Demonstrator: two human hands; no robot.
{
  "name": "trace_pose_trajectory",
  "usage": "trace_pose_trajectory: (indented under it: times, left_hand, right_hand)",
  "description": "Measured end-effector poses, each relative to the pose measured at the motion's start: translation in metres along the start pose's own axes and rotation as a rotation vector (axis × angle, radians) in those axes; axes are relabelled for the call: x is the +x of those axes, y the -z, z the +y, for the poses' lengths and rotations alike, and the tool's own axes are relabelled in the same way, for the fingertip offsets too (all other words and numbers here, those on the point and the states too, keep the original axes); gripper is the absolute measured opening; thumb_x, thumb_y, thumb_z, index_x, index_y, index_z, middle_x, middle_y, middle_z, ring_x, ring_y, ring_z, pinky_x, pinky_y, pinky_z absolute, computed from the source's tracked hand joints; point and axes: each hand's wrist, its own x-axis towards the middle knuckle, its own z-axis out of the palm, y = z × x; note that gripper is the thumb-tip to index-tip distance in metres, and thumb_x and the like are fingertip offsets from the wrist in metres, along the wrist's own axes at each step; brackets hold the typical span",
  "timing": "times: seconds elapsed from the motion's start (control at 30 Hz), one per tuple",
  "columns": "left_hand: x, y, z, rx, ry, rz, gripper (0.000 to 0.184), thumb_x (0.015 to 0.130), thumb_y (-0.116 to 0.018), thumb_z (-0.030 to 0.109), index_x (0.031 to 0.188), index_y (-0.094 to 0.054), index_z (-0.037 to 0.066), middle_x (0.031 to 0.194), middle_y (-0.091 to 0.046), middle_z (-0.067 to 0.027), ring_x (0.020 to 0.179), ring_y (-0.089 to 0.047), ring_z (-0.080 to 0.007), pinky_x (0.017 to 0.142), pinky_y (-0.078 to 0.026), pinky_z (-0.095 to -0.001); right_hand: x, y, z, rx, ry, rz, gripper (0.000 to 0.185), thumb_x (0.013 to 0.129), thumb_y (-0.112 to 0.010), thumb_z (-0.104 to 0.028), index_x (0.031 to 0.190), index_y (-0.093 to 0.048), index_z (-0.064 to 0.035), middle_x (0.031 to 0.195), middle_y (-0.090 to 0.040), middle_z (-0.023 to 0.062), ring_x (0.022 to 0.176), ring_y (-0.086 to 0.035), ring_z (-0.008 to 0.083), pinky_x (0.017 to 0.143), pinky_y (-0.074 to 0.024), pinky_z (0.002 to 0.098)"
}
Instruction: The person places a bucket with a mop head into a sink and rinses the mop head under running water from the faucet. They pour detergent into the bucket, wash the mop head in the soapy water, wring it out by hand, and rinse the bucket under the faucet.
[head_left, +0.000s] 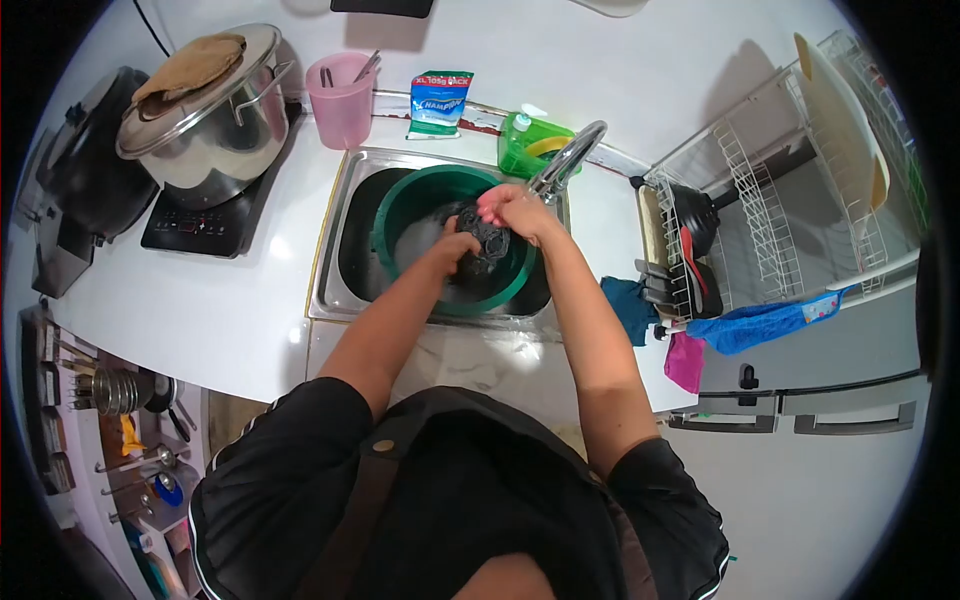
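A dark, wet, crumpled cloth [484,246] is inside a green plastic basin [405,190], which sits in the steel sink [345,165]. My left hand [459,246] is closed on the left side of this cloth, thumb on top. Just above the cloth's upper edge, my right hand [516,214] has its fingers curled inward, close to the faucet [570,158]. Whatever those right fingers hold, if anything, is hidden; their tips look pinkish. Murky greyish water shows in the basin around the cloth.
Behind the sink stand a pink cup [340,105] with utensils, a blue detergent pack [440,105] and a green caddy [515,150]. A large steel pot [215,130] rests on an induction cooker [195,228] at left. A wire dish rack [755,215] occupies the right side.
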Motion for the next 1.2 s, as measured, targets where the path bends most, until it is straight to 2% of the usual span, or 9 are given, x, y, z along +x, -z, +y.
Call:
trace_pose_trajectory:
  times: [0.17, 0.37, 0.53, 0.67, 0.73, 0.8, 1.0, 1.07, 1.2]
  left_hand:
    - [-0.013, -0.009, 0.014, -0.194, -0.034, 0.177, 0.067, 0.046, -0.053, -0.003, 0.11, -0.048, 0.015, 0.083, -0.051, -0.0101, 0.074, -0.055, -0.0274, 0.058, -0.048, -0.0376]
    - [0.0, 0.0, 0.011, -0.167, -0.11, -0.046, 0.06, 0.044, -0.051, -0.001, 0.103, -0.051, 0.011, 0.077, -0.049, -0.008, 0.066, -0.052, -0.0247, 0.056, -0.047, -0.034]
    - [-0.022, -0.004, 0.027, -0.401, 0.186, -0.236, 0.034, 0.06, -0.056, 0.02, 0.089, -0.059, 0.004, 0.08, -0.061, -0.012, 0.07, -0.059, -0.0293, 0.068, -0.049, -0.0401]
    - [-0.024, -0.005, 0.031, -0.481, 0.133, -0.201, 0.032, 0.064, -0.056, 0.028, 0.087, -0.061, 0.005, 0.083, -0.063, -0.0137, 0.074, -0.06, -0.03, 0.072, -0.049, -0.0421]
    - [-0.025, -0.008, 0.032, -0.608, 0.084, -0.249, 0.034, 0.066, -0.057, 0.032, 0.088, -0.06, 0.006, 0.084, -0.062, -0.0134, 0.074, -0.06, -0.0302, 0.073, -0.048, -0.0429]
    - [-0.027, -0.007, 0.032, -0.607, 0.071, -0.19, 0.034, 0.066, -0.057, 0.032, 0.088, -0.06, 0.006, 0.085, -0.062, -0.0134, 0.075, -0.059, -0.0305, 0.073, -0.048, -0.0434]
    - [-0.014, 0.001, 0.023, -0.571, 0.051, 0.012, 0.033, 0.064, -0.056, 0.03, 0.086, -0.06, 0.006, 0.084, -0.062, -0.013, 0.072, -0.058, -0.0308, 0.072, -0.048, -0.0436]
    - [-0.021, -0.002, 0.033, -0.634, 0.056, -0.008, 0.032, 0.063, -0.056, 0.028, 0.085, -0.06, 0.005, 0.082, -0.063, -0.0126, 0.069, -0.059, -0.0306, 0.07, -0.048, -0.0426]
    - [-0.031, -0.009, 0.033, -0.62, 0.038, -0.007, 0.036, 0.061, -0.055, 0.028, 0.088, -0.06, 0.004, 0.086, -0.062, -0.013, 0.073, -0.057, -0.0317, 0.074, -0.045, -0.0431]
  right_hand:
    - [-0.013, -0.002, -0.01, 0.157, -0.031, 0.099, 0.014, 0.083, -0.049, -0.006, 0.086, -0.059, 0.002, 0.074, -0.062, 0.01, 0.052, -0.055, 0.0116, 0.048, -0.0442, 0.0204]
    - [-0.027, -0.013, -0.041, -0.106, -0.146, -0.078, 0.016, 0.08, -0.061, -0.015, 0.084, -0.061, 0.0005, 0.064, -0.06, 0.005, 0.056, -0.057, 0.0099, 0.049, -0.0448, 0.0206]
    - [-0.017, -0.003, -0.007, -0.175, 0.104, 0.11, 0.009, 0.077, -0.06, -0.003, 0.085, -0.063, 0.0002, 0.073, -0.062, 0.0048, 0.06, -0.058, 0.0098, 0.051, -0.0457, 0.0202]
    - [-0.021, -0.004, -0.009, -0.259, -0.03, -0.135, 0.01, 0.079, -0.054, 0.002, 0.086, -0.06, 0.0022, 0.072, -0.062, 0.0057, 0.059, -0.058, 0.0104, 0.053, -0.0479, 0.0232]
    - [-0.016, -0.008, 0.001, -0.219, 0.145, 0.182, 0.009, 0.079, -0.054, 0.0, 0.086, -0.06, 0.0021, 0.07, -0.061, 0.0051, 0.06, -0.058, 0.0105, 0.054, -0.0475, 0.0221]
    - [-0.014, -0.009, 0.003, -0.141, 0.155, 0.286, 0.014, 0.079, -0.059, -0.01, 0.088, -0.06, 0.0013, 0.069, -0.06, 0.0079, 0.063, -0.059, 0.015, 0.058, -0.0486, 0.0252]
    - [-0.018, -0.024, 0.023, -0.981, 0.473, 0.497, 0.059, 0.063, -0.074, -0.038, 0.106, -0.055, -0.0029, 0.088, -0.062, 0.0183, 0.077, -0.061, 0.0323, 0.074, -0.0483, 0.0357]
    - [-0.019, -0.026, 0.017, -0.775, 0.048, 0.372, 0.074, 0.056, -0.078, -0.042, 0.114, -0.051, -0.0047, 0.098, -0.061, 0.0201, 0.086, -0.061, 0.0328, 0.077, -0.0475, 0.0359]
    - [-0.023, -0.022, 0.007, -0.769, -0.065, 0.475, 0.054, 0.058, -0.076, -0.032, 0.102, -0.061, -0.0036, 0.093, -0.063, 0.0175, 0.086, -0.062, 0.0292, 0.078, -0.0476, 0.0344]
